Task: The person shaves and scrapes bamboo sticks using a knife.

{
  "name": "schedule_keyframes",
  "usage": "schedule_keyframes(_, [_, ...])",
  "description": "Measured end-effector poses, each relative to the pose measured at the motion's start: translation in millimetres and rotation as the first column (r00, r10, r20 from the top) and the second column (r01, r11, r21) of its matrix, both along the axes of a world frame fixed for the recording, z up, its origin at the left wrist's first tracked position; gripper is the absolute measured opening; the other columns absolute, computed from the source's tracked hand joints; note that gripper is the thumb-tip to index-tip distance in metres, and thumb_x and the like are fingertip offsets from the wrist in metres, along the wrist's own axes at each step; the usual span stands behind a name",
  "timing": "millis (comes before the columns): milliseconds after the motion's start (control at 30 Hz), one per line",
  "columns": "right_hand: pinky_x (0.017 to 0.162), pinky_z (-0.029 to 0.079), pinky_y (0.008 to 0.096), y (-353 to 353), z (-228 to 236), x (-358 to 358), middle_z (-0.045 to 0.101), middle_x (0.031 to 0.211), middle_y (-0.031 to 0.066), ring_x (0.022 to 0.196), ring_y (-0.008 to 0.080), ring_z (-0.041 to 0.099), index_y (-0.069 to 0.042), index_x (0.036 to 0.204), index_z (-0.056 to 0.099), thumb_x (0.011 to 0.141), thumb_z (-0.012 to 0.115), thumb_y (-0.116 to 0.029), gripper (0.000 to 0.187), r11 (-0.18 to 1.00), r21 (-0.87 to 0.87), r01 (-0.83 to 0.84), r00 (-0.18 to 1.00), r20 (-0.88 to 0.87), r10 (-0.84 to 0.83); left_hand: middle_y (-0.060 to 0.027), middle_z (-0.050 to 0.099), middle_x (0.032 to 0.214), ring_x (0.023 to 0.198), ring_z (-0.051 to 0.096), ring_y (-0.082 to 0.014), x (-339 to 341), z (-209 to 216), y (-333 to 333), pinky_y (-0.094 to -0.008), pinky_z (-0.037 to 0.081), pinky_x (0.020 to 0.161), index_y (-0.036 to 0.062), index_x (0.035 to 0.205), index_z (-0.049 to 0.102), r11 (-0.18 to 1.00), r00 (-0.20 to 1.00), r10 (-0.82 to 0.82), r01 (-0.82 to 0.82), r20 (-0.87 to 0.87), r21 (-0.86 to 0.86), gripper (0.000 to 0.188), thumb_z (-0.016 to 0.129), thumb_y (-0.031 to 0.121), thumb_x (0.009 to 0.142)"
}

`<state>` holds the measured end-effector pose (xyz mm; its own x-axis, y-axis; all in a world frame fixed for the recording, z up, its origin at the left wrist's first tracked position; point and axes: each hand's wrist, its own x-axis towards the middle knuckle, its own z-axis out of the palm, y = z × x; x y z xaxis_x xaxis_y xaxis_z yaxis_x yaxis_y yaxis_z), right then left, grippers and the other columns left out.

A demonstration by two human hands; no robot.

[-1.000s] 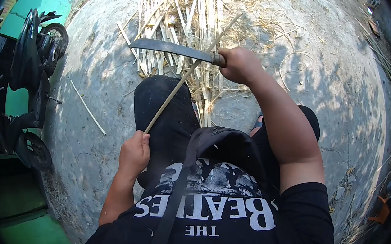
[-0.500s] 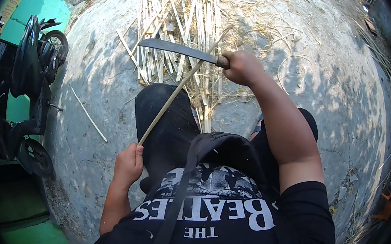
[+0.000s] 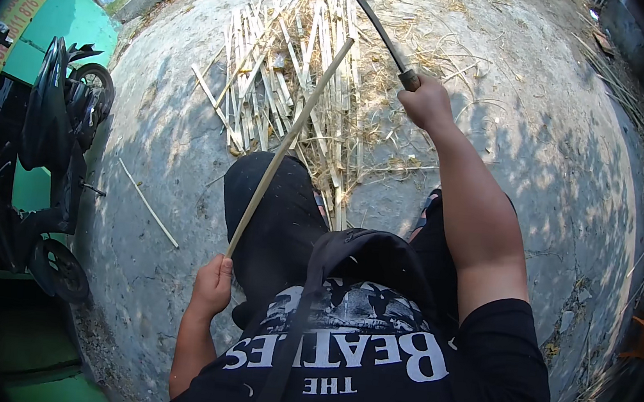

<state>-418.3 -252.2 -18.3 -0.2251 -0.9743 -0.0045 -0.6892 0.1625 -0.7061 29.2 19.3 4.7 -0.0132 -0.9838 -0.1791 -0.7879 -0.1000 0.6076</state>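
Observation:
My left hand (image 3: 212,287) is closed around the lower end of a long bamboo strip (image 3: 278,159). The strip slants up and away across my left thigh, its far end over a pile of split bamboo strips (image 3: 249,91) on the ground. My right hand (image 3: 426,102) grips the wooden handle of a machete (image 3: 377,28). Its dark, slightly curved blade points away and to the left, apart from the strip in my left hand. Thin shavings (image 3: 390,149) lie around the pile, beyond my knees.
A black motorcycle (image 3: 56,118) stands at the left beside a green panel (image 3: 82,23). One loose pale strip (image 3: 147,202) lies on the concrete ground (image 3: 149,277) left of my knee. Long sticks (image 3: 613,79) lie along the far right edge, and something orange (image 3: 637,338) is at the right.
The machete has swung away from the bamboo strip, its blade turning from pointing left to pointing away. My right hand moved slightly right. My left hand keeps hold of the strip, slightly lower.

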Motion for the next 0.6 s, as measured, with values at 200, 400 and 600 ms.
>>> schedule_keyframes(200, [0.073, 0.055, 0.0496, 31.3, 19.9, 54.5, 0.069, 0.079, 0.0134, 0.080, 0.0355, 0.070, -0.013, 0.086, 0.067, 0.081, 0.069, -0.022, 0.010, 0.817, -0.191, -0.543, 0.815, -0.353, 0.459, -0.0024, 0.050, 0.064, 0.059, 0.047, -0.0103, -6.4, -4.0, -17.8, -0.0314, 0.039, 0.054, 0.0028, 0.084, 0.054, 0.957, 0.931, 0.165, -0.072, -0.325, 0.281, 0.041, 0.045, 0.032, 0.111])
schedule_keyframes(400, [0.080, 0.056, 0.0472, 28.6, 4.2, 67.1, 0.071, 0.082, 0.0155, 0.087, 0.0354, 0.071, -0.011, 0.090, 0.072, 0.078, 0.067, -0.020, 0.015, 0.785, 0.108, -0.611, 0.732, -0.300, 0.611, -0.0101, 0.056, 0.066, 0.058, 0.056, -0.0231, -22.8, -1.5, -16.7, -0.0377, 0.043, 0.056, 0.0008, 0.085, 0.055, 0.997, 0.997, 0.025, -0.019, -0.077, 0.076, 0.039, 0.047, 0.030, 0.110])
schedule_keyframes(600, [0.083, 0.055, 0.0474, 3.1, -8.3, 31.1, 0.074, 0.093, 0.0195, 0.090, 0.0387, 0.070, -0.007, 0.099, 0.073, 0.081, 0.061, -0.022, 0.026, 0.910, 0.208, -0.358, 0.920, -0.085, 0.382, -0.0213, 0.061, 0.071, 0.063, 0.062, -0.0407, -29.6, 18.1, -28.0, -0.0455, 0.045, 0.059, -0.0016, 0.086, 0.056, 0.998, 0.999, -0.036, 0.034, 0.032, 0.051, 0.037, 0.048, 0.027, 0.109])
